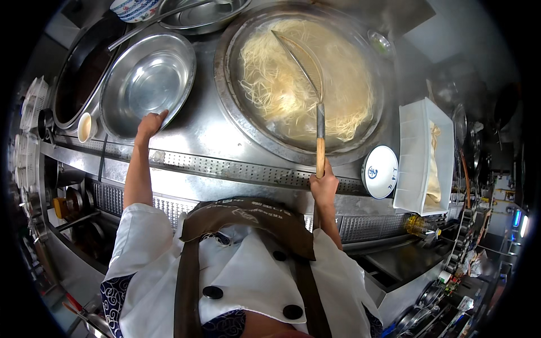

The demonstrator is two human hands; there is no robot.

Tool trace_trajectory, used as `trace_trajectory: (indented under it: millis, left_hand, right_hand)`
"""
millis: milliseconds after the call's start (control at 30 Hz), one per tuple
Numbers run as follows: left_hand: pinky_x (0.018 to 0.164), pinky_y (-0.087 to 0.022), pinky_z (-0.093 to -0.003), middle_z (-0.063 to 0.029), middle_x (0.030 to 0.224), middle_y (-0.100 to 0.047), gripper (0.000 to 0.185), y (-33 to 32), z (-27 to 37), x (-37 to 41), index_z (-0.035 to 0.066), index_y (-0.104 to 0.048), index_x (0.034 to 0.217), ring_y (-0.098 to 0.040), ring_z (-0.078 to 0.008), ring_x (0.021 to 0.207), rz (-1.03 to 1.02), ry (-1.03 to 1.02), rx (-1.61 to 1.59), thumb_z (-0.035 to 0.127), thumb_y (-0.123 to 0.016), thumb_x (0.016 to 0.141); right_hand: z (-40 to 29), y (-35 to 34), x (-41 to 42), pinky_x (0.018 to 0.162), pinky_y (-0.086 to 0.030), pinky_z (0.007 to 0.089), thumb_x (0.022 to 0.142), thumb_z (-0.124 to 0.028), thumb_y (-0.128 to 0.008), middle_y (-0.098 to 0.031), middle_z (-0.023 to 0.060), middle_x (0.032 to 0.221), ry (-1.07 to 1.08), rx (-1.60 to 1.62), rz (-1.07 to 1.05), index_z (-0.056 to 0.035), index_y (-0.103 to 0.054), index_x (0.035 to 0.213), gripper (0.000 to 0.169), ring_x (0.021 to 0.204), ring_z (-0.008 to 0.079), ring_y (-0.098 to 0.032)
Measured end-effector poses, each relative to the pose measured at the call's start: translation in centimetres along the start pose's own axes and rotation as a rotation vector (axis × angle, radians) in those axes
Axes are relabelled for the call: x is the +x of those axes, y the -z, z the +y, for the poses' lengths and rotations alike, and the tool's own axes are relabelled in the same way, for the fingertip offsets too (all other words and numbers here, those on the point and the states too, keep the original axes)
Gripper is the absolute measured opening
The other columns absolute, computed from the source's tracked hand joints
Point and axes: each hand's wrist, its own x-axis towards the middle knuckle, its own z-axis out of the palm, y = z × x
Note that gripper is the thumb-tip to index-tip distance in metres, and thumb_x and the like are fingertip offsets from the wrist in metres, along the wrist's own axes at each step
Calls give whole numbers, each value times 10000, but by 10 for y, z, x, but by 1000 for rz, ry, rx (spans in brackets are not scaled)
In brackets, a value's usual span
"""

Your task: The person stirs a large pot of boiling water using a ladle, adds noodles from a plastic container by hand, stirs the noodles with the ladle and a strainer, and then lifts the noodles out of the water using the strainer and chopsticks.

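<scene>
A round steel basin [156,84] lies on the counter at the left, with some clear liquid or shine at its bottom. My left hand [152,124] grips its near rim, thumb inside. At the centre right, a large round cooking vat [228,84] holds cloudy, steaming liquid with pale noodles [274,84], massed mostly on its left side. My right hand [324,183] is closed around the wooden handle of a long-handled strainer [320,122]. The strainer's curved head reaches over the noodles; steam hides how much of it is submerged.
Right of the vat stand a white bowl [380,172] and a translucent plastic bin [412,160] with a cloth-like thing inside. A small cup [87,127] and a dark oval pot [61,93] are at the left. Behind are another steel basin [198,26] with a ladle, and stacked bowls [135,10].
</scene>
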Motion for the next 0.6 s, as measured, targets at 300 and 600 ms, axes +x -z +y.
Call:
trace_trajectory:
  millis: [300, 600]
  left_hand:
    - [696, -458, -383, -197, 817, -626, 323, -15, -21, 35, 20, -658, 814, -618, -319, 761, 92, -61, -16, 300, -651, 653]
    - [717, -442, -351, -166, 842, -629, 439, 4, 32, -12, 17, -648, 858, -597, -293, 814, 169, -206, -317, 442, -575, 778]
  right_hand:
    - [-20, 24, -24, 402, -377, 234, 686, 17, -578, -482, 10, 556, -261, 649, -311, -6, -532, 878, 199, 446, 82, -457]
    - [-5, -10, -6, 367, -378, 248, 665, 40, -563, -485, 22, 537, -376, 768, -423, -9, -530, 823, 169, 410, 103, -457]
